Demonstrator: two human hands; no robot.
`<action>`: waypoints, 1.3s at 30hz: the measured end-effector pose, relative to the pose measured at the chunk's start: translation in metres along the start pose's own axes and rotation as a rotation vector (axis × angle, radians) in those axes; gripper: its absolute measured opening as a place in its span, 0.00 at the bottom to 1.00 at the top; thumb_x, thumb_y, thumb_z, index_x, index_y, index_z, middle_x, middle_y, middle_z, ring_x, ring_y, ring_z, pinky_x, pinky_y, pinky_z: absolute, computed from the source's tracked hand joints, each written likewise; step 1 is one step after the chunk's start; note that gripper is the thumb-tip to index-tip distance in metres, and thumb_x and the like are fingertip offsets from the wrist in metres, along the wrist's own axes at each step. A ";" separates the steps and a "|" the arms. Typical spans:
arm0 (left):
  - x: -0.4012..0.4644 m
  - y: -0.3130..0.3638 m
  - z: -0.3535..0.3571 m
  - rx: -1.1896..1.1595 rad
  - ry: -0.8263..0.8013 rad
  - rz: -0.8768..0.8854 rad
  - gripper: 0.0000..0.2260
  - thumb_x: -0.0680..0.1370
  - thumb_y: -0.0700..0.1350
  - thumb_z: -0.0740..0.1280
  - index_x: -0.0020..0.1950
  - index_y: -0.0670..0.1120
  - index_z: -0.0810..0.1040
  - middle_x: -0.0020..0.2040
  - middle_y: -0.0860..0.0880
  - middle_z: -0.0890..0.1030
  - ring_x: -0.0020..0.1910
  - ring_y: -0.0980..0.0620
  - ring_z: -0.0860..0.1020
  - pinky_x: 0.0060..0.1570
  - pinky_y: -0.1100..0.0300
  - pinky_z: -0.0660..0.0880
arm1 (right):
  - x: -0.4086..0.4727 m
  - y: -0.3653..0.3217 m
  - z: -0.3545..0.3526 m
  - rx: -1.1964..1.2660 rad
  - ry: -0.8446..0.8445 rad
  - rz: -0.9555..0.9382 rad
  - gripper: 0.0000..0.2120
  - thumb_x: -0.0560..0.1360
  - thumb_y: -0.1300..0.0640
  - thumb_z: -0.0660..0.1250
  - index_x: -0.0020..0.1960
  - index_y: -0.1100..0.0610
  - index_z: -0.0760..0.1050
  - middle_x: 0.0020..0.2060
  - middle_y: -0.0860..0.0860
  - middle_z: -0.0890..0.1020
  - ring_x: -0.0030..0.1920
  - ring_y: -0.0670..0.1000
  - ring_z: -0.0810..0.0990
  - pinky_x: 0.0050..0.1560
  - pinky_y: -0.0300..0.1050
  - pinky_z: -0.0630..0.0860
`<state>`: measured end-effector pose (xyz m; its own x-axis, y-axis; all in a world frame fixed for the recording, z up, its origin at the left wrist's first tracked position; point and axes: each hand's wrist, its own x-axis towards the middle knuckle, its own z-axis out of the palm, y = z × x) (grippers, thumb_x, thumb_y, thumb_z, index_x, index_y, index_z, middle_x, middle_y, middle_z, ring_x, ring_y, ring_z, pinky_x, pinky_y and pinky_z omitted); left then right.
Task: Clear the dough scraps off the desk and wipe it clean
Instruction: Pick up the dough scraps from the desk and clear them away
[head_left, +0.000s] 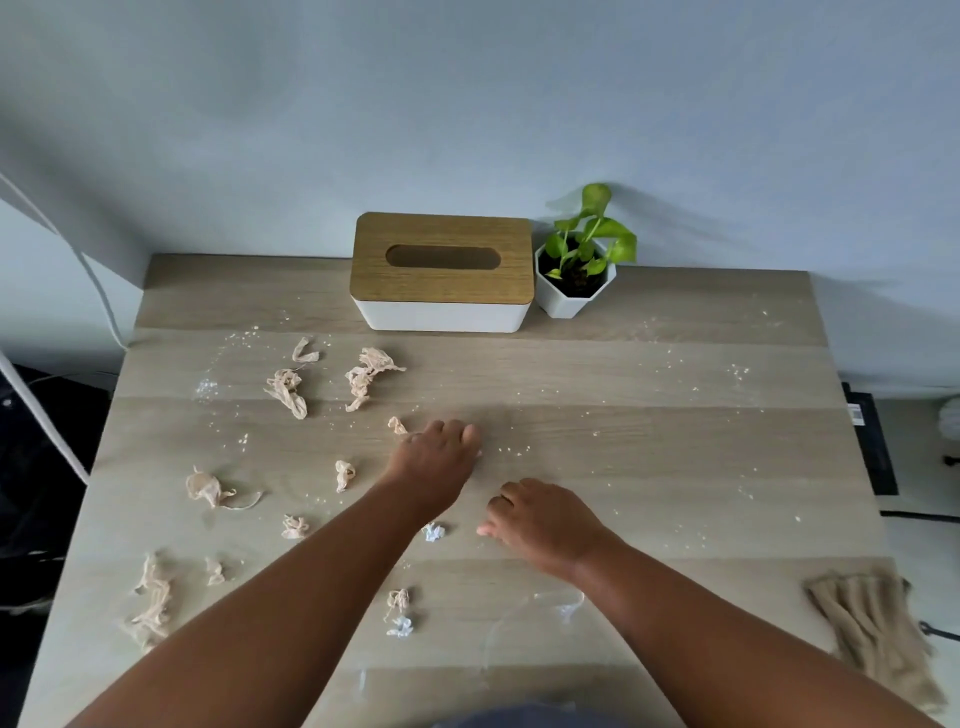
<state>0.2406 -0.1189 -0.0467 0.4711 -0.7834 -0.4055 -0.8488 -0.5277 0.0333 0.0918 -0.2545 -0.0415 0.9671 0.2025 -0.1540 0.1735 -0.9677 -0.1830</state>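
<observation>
I look down on the desk (675, 467), a pale wood top pushed against the wall, and it is the biggest thing in my view. At its far edge stand the tissue box (441, 275) and, just beside it on the right, the potted plant (576, 270); I judge both are parked at the back so the working area stays free. On the near right corner lies a folded beige cloth (878, 629), well apart from the mess, probably kept there for the wiping step, which I judge has not begun.

The dough scraps (285, 389) lie almost all on the left half, in roughly 12 ragged tan clumps, with 2 small white bits (432, 532) near the middle and fine crumbs speckled across the whole top.

My left hand (436, 457) reaches forward at the centre, knuckles up and fingers curled down onto the surface; 1 small scrap (397, 426) sits just beside it. I cannot tell whether it already grasps anything underneath. My right hand (540, 519) rests nearer, palm down, fingers bent toward the left; whether it pinches something is hidden too. I judge both are gathering crumbs inward toward 1 pile.
</observation>
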 end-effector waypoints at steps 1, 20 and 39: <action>-0.004 0.000 0.001 -0.005 -0.004 0.012 0.15 0.87 0.48 0.53 0.71 0.43 0.65 0.63 0.45 0.73 0.60 0.44 0.75 0.51 0.48 0.78 | -0.004 -0.001 -0.003 0.015 -0.024 0.019 0.15 0.77 0.45 0.72 0.39 0.53 0.77 0.33 0.50 0.78 0.30 0.52 0.78 0.24 0.43 0.72; -0.058 0.030 -0.011 -0.464 0.148 -0.068 0.18 0.85 0.59 0.55 0.41 0.50 0.67 0.37 0.49 0.75 0.42 0.42 0.78 0.38 0.53 0.65 | -0.098 -0.032 -0.025 0.178 -0.113 0.394 0.06 0.83 0.50 0.59 0.51 0.51 0.67 0.41 0.52 0.80 0.39 0.59 0.79 0.34 0.48 0.66; -0.085 0.130 -0.008 -1.205 -0.007 -0.228 0.27 0.80 0.68 0.59 0.36 0.47 0.68 0.29 0.49 0.69 0.28 0.50 0.68 0.31 0.55 0.67 | -0.188 -0.044 -0.024 0.711 0.436 0.993 0.09 0.84 0.51 0.64 0.45 0.51 0.69 0.28 0.40 0.71 0.32 0.37 0.75 0.33 0.30 0.67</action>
<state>0.0920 -0.1237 -0.0010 0.5753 -0.6338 -0.5169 0.0194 -0.6213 0.7833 -0.0926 -0.2537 0.0189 0.6281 -0.7470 -0.2177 -0.6547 -0.3563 -0.6666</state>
